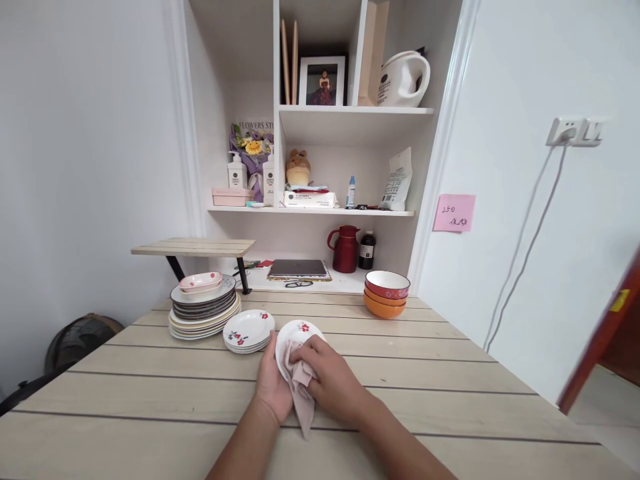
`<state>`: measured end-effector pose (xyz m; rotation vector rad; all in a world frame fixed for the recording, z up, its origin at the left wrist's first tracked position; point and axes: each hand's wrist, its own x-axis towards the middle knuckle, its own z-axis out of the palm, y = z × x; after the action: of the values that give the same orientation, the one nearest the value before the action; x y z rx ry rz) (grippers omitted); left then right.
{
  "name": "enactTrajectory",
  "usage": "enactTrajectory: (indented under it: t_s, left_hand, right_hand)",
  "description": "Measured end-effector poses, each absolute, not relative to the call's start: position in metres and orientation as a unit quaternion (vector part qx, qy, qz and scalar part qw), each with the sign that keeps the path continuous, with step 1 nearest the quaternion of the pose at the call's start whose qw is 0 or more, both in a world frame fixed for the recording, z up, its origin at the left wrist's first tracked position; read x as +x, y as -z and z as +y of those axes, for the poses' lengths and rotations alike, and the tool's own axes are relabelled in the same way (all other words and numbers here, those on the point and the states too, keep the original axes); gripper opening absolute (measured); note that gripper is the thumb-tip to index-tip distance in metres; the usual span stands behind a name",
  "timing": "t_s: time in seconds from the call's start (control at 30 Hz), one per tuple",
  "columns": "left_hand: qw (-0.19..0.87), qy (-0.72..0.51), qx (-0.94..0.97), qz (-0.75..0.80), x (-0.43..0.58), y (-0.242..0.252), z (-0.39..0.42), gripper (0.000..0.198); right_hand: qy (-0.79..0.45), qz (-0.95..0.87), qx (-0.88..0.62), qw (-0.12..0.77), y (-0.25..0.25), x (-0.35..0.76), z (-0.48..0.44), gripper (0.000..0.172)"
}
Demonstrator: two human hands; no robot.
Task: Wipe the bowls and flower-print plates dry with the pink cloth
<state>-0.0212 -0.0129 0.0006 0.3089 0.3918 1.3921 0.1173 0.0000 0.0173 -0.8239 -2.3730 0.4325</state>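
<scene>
A small white plate (pixel 286 333) with red flowers is held tilted above the table by my left hand (pixel 274 383), which grips its left edge. My right hand (pixel 330 377) is closed on a pale pink cloth (pixel 303 393) and presses it against the plate's face; one corner of the cloth hangs down below. Just left of my hands lies a short stack of matching flowered plates (pixel 249 328). Part of the held plate is hidden behind the cloth and my right fingers.
A taller stack of plates (pixel 203 310) with a pink dish (pixel 201 282) on top stands at the left, by a small raised stand (pixel 195 247). Stacked bowls (pixel 386 293) sit at the right. Behind are a laptop (pixel 299 268), glasses (pixel 299 284) and a red jug (pixel 345 250).
</scene>
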Motion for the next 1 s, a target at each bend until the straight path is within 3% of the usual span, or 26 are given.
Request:
enactTrajectory:
  t_s: [0.1,0.23,0.47,0.63,0.83,1.0]
  left_hand:
    - [0.765,-0.603,0.152,0.170,-0.014,-0.001,-0.014,0.050]
    - [0.767,-0.602,0.161,0.151,-0.009,0.000,-0.013,0.048]
    - [0.740,-0.635,0.158,0.156,-0.014,0.000,-0.012,0.055]
    - [0.711,-0.663,0.146,0.182,-0.020,-0.002,-0.013,0.053]
    - [0.774,-0.583,0.154,0.195,-0.012,-0.001,-0.016,0.051]
    - [0.754,-0.596,0.181,0.206,-0.006,0.003,-0.015,0.040]
  right_hand:
    - [-0.148,-0.879,-0.315,0.327,-0.018,0.117,0.004,0.056]
    - [-0.114,-0.848,-0.381,0.352,-0.017,0.124,0.015,0.053]
    - [-0.107,-0.826,-0.481,0.274,-0.018,0.131,0.018,0.037]
    - [-0.130,-0.876,-0.394,0.246,-0.018,0.124,0.004,0.028]
    - [-0.147,-0.883,-0.319,0.310,-0.019,0.117,0.000,0.054]
    - [-0.200,-0.814,-0.373,0.399,-0.018,0.123,0.016,0.049]
